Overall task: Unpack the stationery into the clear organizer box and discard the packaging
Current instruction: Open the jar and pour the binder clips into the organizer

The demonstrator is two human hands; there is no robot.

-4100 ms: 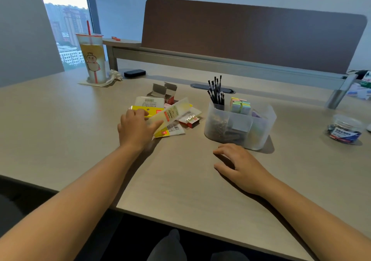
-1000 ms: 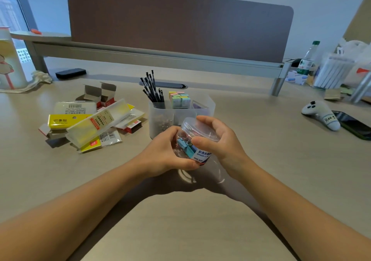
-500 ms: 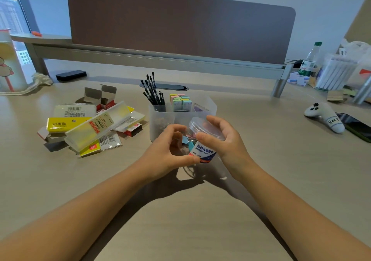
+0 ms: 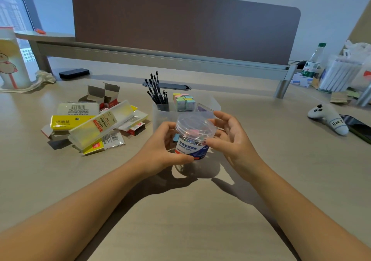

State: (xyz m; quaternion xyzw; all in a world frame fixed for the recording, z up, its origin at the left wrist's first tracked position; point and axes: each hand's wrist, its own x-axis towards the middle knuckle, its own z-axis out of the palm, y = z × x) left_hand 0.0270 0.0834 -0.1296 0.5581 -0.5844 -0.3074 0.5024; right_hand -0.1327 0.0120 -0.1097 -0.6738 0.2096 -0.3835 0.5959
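Clear plastic forms the tub of binder clips, held above the desk at frame centre, just in front of the clear organizer box at 12 o'clock. The left hand is wrapped around the tub's labelled body, thumb under its base. The right hand is loosely spread at 3 o'clock of the tub, fingertips touching the lid rim but not clamped on it.

Step in hand, as judged: removing the lid. Keep the body firmly braced in the left hand, reseat the right fingers evenly around the lid rim, and keep the tub upright so the clips do not spill.

Surroundings: the box already holds pen refills and coloured notes; pour into a free compartment. Empty packaging lies at 9 o'clock, awaiting disposal. A controller-shaped toy and a phone sit at 3 o'clock, well apart. Nothing obstructs the path to the box.
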